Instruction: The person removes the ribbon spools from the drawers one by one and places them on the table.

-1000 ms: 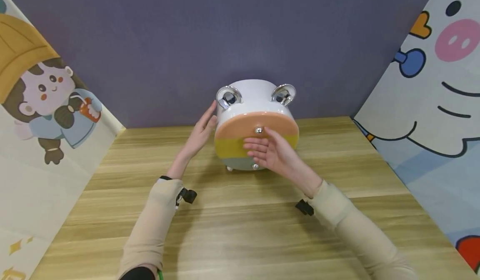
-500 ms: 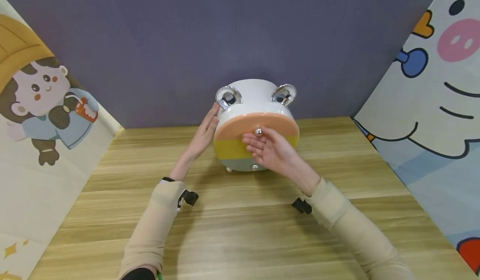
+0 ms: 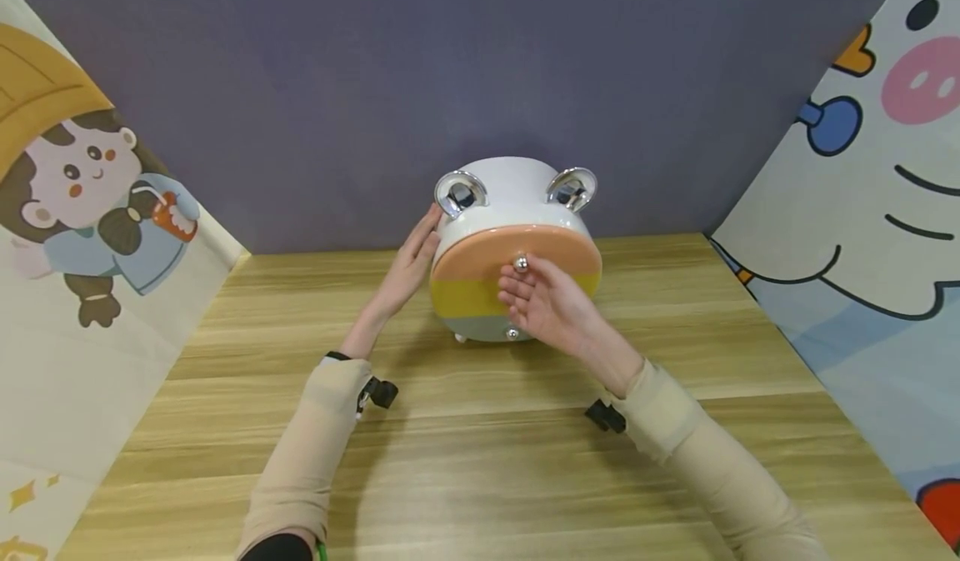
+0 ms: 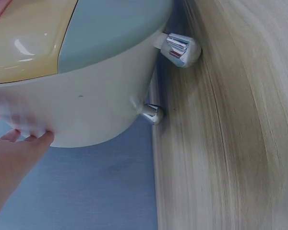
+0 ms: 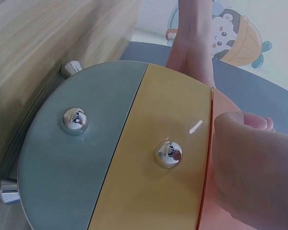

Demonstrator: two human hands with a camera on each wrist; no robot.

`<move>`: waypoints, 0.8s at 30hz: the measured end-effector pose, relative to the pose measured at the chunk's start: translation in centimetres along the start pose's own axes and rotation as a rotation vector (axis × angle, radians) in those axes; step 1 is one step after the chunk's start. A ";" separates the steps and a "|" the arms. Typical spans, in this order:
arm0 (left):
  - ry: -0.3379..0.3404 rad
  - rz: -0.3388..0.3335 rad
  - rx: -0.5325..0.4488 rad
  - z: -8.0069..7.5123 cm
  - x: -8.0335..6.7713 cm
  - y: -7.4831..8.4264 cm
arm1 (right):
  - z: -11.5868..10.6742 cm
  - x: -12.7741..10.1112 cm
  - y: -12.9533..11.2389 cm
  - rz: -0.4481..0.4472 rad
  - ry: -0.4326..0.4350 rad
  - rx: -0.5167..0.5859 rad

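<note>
A round white drawer box (image 3: 517,194) with two chrome ears stands at the table's back edge. Its front shows an orange band on top, a yellow band (image 3: 461,296) in the middle and a grey-blue band at the bottom. My left hand (image 3: 408,265) lies flat against the box's left side, fingers straight; the left wrist view shows its fingertips (image 4: 19,139) on the white wall (image 4: 86,110). My right hand (image 3: 528,286) has its fingers curled at the orange band's chrome knob (image 3: 519,262) and pinches it. In the right wrist view the yellow band's knob (image 5: 168,154) and the grey-blue band's knob (image 5: 75,120) are bare.
The box stands on small chrome feet (image 4: 182,49) on a wooden table (image 3: 480,461). A purple wall (image 3: 480,61) rises right behind it. Cartoon panels close in the left side (image 3: 90,211) and the right side (image 3: 862,211).
My right hand has risen from the yellow band to the orange band's knob and curled its fingers on it. The left hand has pressed closer against the box's side.
</note>
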State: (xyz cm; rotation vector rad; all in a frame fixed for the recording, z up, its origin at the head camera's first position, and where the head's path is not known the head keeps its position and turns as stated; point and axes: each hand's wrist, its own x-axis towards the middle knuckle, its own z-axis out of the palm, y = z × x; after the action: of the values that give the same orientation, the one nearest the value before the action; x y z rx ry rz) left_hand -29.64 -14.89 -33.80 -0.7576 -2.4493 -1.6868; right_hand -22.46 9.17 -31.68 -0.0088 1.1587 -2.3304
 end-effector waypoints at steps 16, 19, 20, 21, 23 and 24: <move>-0.033 -0.016 -0.003 0.0 -0.2 0.0 | 0.1 -1.4 0.6 -0.001 -0.030 -0.022; -0.033 -0.022 0.000 -0.1 -0.2 0.1 | 0.1 -1.7 0.8 -0.007 -0.035 -0.027; -0.033 -0.022 0.003 -0.1 -0.3 0.2 | 0.2 -1.8 0.9 -0.008 -0.035 -0.031; -0.032 -0.022 0.006 -0.1 -0.3 0.2 | 0.2 -1.9 0.9 -0.008 -0.034 -0.036; -0.033 -0.024 0.009 -0.1 -0.3 0.3 | 0.3 -2.1 1.1 -0.008 -0.035 -0.040; -0.034 -0.023 0.012 -0.1 -0.4 0.3 | 0.4 -2.3 1.1 -0.006 -0.034 -0.042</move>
State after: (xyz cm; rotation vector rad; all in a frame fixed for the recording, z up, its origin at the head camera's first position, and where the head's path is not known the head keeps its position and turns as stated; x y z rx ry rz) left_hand -29.21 -15.04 -33.61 -0.7663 -2.4974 -1.6795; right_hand -19.91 9.40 -31.79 -0.0672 1.1919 -2.3016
